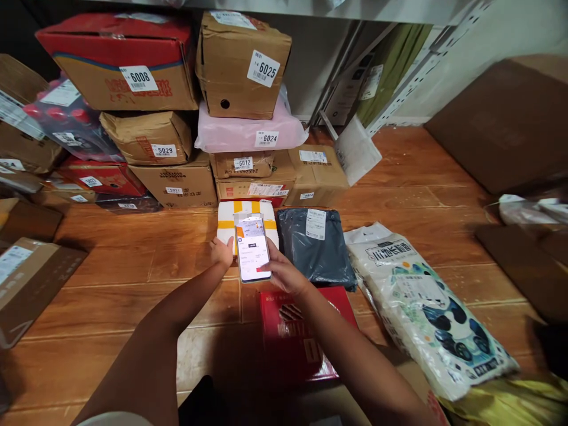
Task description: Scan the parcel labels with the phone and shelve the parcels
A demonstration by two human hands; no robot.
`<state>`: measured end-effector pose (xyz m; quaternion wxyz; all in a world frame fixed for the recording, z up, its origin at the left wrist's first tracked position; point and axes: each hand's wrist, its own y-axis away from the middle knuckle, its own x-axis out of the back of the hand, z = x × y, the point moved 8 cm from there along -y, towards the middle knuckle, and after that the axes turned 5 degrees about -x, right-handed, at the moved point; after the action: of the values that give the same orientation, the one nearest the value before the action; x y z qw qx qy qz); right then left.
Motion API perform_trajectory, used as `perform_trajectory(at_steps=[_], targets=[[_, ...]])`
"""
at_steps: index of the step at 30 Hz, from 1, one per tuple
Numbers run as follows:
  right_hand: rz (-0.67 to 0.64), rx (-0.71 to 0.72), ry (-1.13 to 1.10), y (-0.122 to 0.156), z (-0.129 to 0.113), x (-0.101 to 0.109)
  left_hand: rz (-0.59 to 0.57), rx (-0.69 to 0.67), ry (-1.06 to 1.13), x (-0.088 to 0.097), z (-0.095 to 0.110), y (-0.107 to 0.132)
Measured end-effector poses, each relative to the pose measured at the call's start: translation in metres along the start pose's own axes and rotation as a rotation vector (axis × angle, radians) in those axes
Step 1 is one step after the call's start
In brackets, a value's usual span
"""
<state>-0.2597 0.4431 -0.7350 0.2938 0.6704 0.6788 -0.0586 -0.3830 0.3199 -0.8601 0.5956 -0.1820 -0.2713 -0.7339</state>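
My right hand is closed around a smartphone, gripping its lower right side, with the thumb over the lower part of the lit screen. Behind the phone, partly covered by it, sits a white parcel with yellow tape on the floor. My left hand is closed at that parcel's front left corner, thumb toward the phone; its fingertips are partly hidden. Just right of the parcel lies a dark grey plastic mailer with a white label. Below my right wrist is a red box.
Labelled cartons, including a red and brown box and a brown box, are stacked under a metal shelf. A panda-printed sack lies at right. More cardboard stands at left and far right.
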Motion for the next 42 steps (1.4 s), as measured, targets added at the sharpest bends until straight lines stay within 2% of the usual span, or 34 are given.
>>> perform_trajectory(at_steps=[5,8,10,11,13,16,18,20,22,24,27,29,31,34,36,38,40,42], targets=[[0.001,0.0,0.003,0.035,-0.009,-0.003,0.059,0.115,-0.124,0.006,0.001,-0.004],[0.05,0.006,-0.018,0.055,-0.02,0.012,0.12,0.163,-0.23,0.008,0.009,-0.003],[0.083,-0.01,-0.025,0.077,-0.029,0.031,0.144,0.108,-0.29,0.004,0.021,0.007],[0.109,-0.028,-0.016,0.091,-0.033,0.044,0.126,0.007,-0.317,-0.002,0.033,0.015],[0.203,-0.081,0.026,0.128,-0.039,0.074,-0.001,-0.34,-0.364,-0.025,0.067,0.045],[0.402,-0.119,0.086,0.194,-0.041,0.122,-0.36,-0.942,-0.451,-0.079,0.114,0.134],[0.495,-0.104,0.077,0.237,-0.036,0.146,-0.579,-1.201,-0.515,-0.113,0.134,0.197],[0.577,-0.091,0.032,0.276,-0.023,0.164,-0.734,-1.39,-0.57,-0.146,0.153,0.249],[0.67,-0.058,-0.049,0.311,-0.005,0.18,-0.835,-1.463,-0.629,-0.178,0.172,0.285],[0.739,-0.007,-0.142,0.341,0.012,0.191,-0.905,-1.407,-0.727,-0.207,0.183,0.304],[0.723,0.037,-0.27,0.373,0.032,0.198,-0.856,-1.314,-0.839,-0.23,0.19,0.313],[0.665,0.053,-0.312,0.388,0.038,0.199,-0.772,-1.356,-0.823,-0.23,0.193,0.316],[0.633,0.064,-0.326,0.402,0.04,0.202,-0.739,-1.422,-0.798,-0.227,0.193,0.316],[0.636,0.077,-0.33,0.418,0.042,0.209,-0.792,-1.504,-0.818,-0.224,0.189,0.313],[0.632,0.073,-0.297,0.421,0.046,0.215,-0.886,-1.518,-0.858,-0.221,0.184,0.308],[0.642,0.059,-0.194,0.418,0.052,0.223,-0.941,-1.47,-0.891,-0.213,0.178,0.298],[0.661,0.035,-0.086,0.412,0.062,0.232,-0.846,-1.36,-0.894,-0.194,0.174,0.28],[0.67,-0.003,-0.008,0.404,0.076,0.241,-0.716,-1.244,-0.904,-0.166,0.163,0.263]])
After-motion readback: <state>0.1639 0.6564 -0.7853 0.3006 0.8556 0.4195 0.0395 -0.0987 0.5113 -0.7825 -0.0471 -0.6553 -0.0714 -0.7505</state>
